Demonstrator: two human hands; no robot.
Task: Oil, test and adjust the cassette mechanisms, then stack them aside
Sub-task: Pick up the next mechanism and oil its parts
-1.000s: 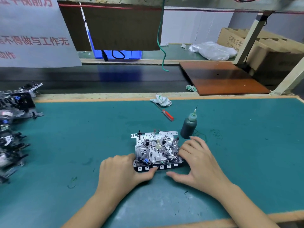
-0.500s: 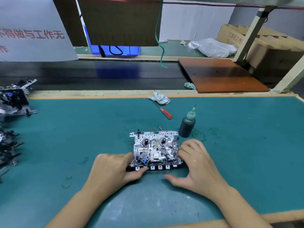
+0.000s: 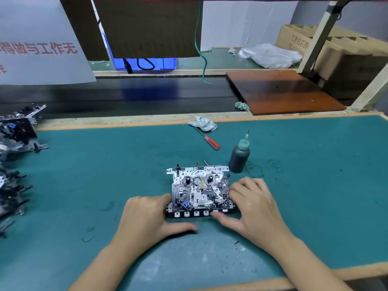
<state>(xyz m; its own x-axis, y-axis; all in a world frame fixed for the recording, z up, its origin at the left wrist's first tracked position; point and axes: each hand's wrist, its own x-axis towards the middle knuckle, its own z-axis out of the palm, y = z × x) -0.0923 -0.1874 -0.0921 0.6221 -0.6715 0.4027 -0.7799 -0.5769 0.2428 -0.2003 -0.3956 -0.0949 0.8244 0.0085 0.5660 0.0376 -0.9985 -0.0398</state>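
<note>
A green-matted table (image 3: 304, 185) is shown with one cassette mechanism (image 3: 199, 191) laid flat near its front middle, long axis running left to right and its row of keys turned toward the person. The mechanism is flanked by both hands. The left hand (image 3: 147, 215) is set against its left end, fingers curled there and thumb stretched along the mat just before the keys. The right hand (image 3: 254, 204) is draped over the right end, thumb tip touching the key row. Finished mechanisms (image 3: 14, 143) are piled at the far left edge, well apart, with open mat between. An oil bottle (image 3: 239, 156) stands just behind the right corner, a screwdriver (image 3: 210, 140) beyond it.
</note>
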